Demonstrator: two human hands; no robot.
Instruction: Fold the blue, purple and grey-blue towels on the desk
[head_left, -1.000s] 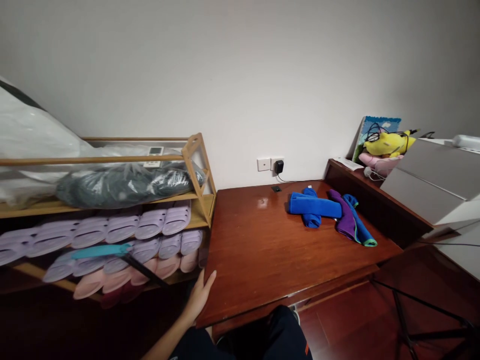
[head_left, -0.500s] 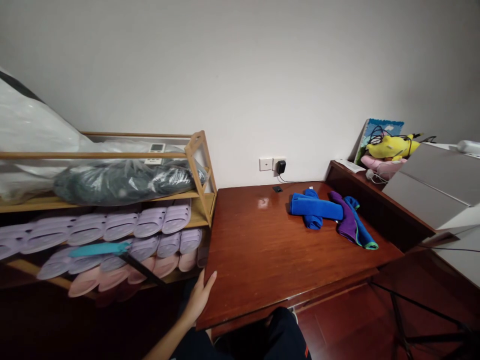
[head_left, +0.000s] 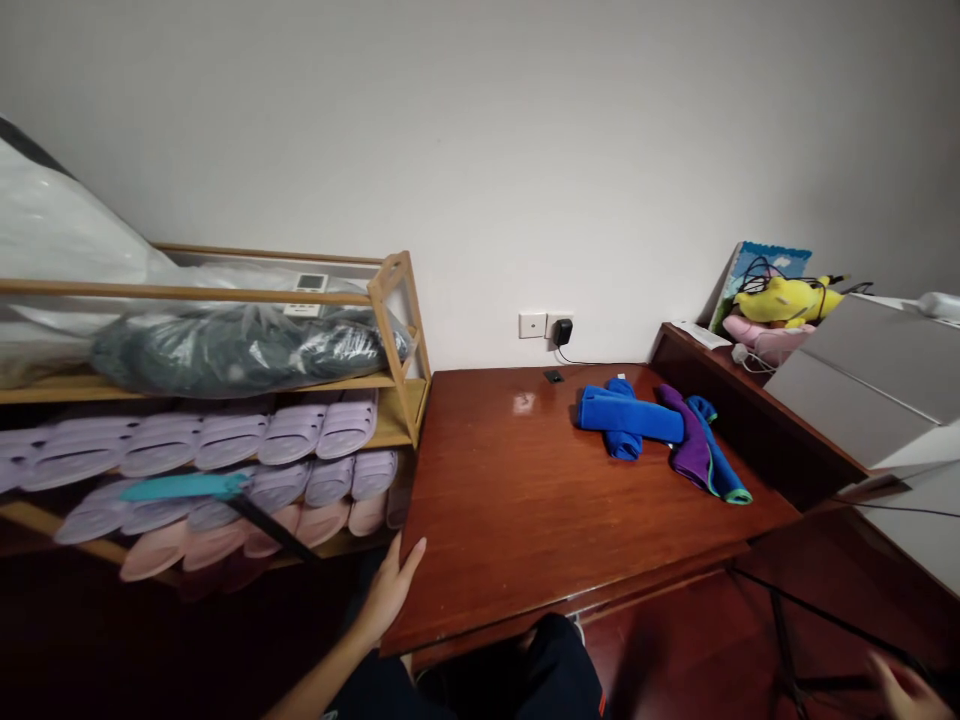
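Note:
My left hand [head_left: 394,585] rests against the left edge of the brown wooden table [head_left: 480,500], thumb and forefinger spread; its other fingers are hidden. At the bottom right corner, my right hand [head_left: 906,690] shows in part, slightly blurred, with fingers apart and nothing seen in them. Two rolled blue cloths [head_left: 634,413] lie crossed on the table's right half. Beside them are a purple cloth [head_left: 694,450] and a blue cloth with green edging [head_left: 729,482]. Both hands are well away from the cloths.
On the left stands a wooden rack [head_left: 397,350] with rows of slippers [head_left: 289,430] and a plastic-wrapped bundle [head_left: 225,345]. A black plug [head_left: 562,332] is in the wall. Grey boxes [head_left: 862,375] and a yellow plush toy [head_left: 787,300] sit on the raised ledge at right.
My right hand has come into view at the bottom right. My left hand stays at the table edge. The view has shifted slightly; the cloths lie as before.

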